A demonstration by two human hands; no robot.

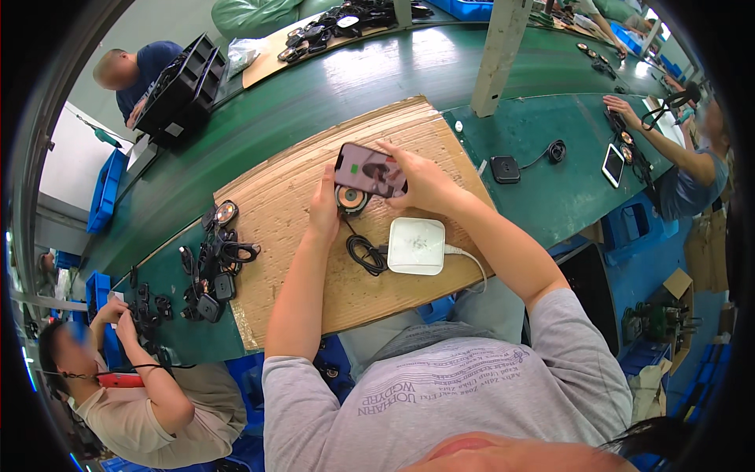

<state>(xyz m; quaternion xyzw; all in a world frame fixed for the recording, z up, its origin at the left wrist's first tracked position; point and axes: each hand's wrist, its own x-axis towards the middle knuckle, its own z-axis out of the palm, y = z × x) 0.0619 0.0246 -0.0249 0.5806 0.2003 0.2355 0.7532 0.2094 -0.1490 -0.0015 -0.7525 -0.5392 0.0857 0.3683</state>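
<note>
Both my hands hold a smartphone [370, 168] with a lit screen, tilted above a cardboard sheet [299, 275]. My left hand [323, 206] grips its left edge, and my right hand [421, 182] closes round its right end. Just under the phone's lower edge shows a round black charging pad [351, 198] with a copper-coloured ring; the phone hides its upper part. A coiled black cable [366, 253] runs from the pad towards a white square box [416, 246] with rounded corners. From that box's right side a white cord [469, 259] curves down over the cardboard edge.
Left of the cardboard lies a pile of black cabled pads [211, 275]. A black square pad [505, 169] with cable and a white phone [613, 165] lie on the right. Co-workers sit at both sides. A pale post [500, 59] rises beside the green conveyor belt [330, 86].
</note>
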